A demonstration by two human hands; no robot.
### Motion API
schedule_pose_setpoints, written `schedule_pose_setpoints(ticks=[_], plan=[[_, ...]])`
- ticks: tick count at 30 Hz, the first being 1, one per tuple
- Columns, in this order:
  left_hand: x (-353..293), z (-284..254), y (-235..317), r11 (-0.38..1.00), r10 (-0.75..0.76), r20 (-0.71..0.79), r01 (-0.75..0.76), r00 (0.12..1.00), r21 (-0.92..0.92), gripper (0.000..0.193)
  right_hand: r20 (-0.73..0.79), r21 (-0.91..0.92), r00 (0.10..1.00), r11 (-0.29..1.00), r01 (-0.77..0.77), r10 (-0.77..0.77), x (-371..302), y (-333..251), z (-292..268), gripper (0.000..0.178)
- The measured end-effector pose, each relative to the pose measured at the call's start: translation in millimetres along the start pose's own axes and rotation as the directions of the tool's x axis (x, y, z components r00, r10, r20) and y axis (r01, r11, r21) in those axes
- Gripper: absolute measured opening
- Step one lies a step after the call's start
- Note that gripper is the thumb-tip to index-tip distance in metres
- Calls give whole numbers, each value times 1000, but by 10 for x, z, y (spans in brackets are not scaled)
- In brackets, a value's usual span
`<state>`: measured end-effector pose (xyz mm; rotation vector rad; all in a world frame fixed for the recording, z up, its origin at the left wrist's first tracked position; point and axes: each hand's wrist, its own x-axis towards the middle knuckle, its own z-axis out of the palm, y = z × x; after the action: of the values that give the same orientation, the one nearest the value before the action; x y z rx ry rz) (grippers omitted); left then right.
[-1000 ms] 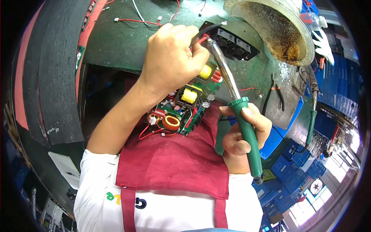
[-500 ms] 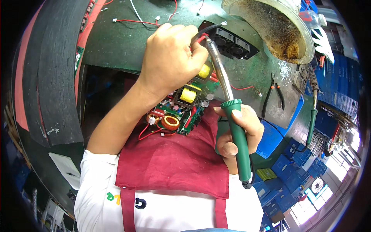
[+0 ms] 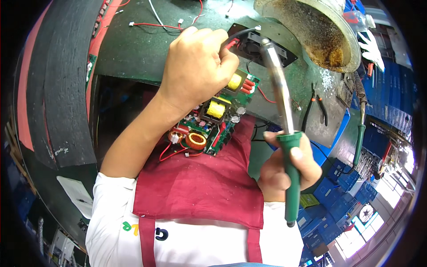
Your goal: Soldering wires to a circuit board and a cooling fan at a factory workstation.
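Note:
My right hand [image 3: 298,167] is wrapped round the green handle of a soldering iron [image 3: 291,178], whose metal barrel points up and away from me. Its tip stands in front of a black panel with fans [image 3: 262,46], apart from the wires. With closed fingers my left hand [image 3: 195,66] pinches a red wire [image 3: 232,43] and a black wire [image 3: 242,32], their ends sticking out to the right. Below that hand a green circuit board [image 3: 209,122] carries yellow-wrapped transformers and a copper coil. My left hand hides part of the board and most of the wires' length.
At the far right a stained metal hood [image 3: 331,40] curves over the bench. Pliers with orange-and-black handles [image 3: 316,107] lie right of the board, near a second soldering iron [image 3: 360,129] and a blue tray [image 3: 318,158]. Thin connector wires [image 3: 155,24] lie at the back.
My right hand has drawn the soldering iron to the right and towards me, so its tip has left the red wire. My left hand stays in place.

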<state>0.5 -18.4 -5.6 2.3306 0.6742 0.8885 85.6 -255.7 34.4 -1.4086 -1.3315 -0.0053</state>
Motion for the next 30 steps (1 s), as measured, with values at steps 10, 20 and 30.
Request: schedule_pose_setpoints(ticks=[10,20,30], plan=[[18,-9,9,1000,-17,25,18,1000,-19,18,1,-520,998,853,-52,61,534,720,-174,40],[57,-73,-17,999,-35,76,34,996,7,15,47,-563,999,827,9,22,729,1241,-108,31],[74,-69,2,998,-66,75,65,995,14,14,-49,-509,995,859,52,-90,662,1406,-56,34]])
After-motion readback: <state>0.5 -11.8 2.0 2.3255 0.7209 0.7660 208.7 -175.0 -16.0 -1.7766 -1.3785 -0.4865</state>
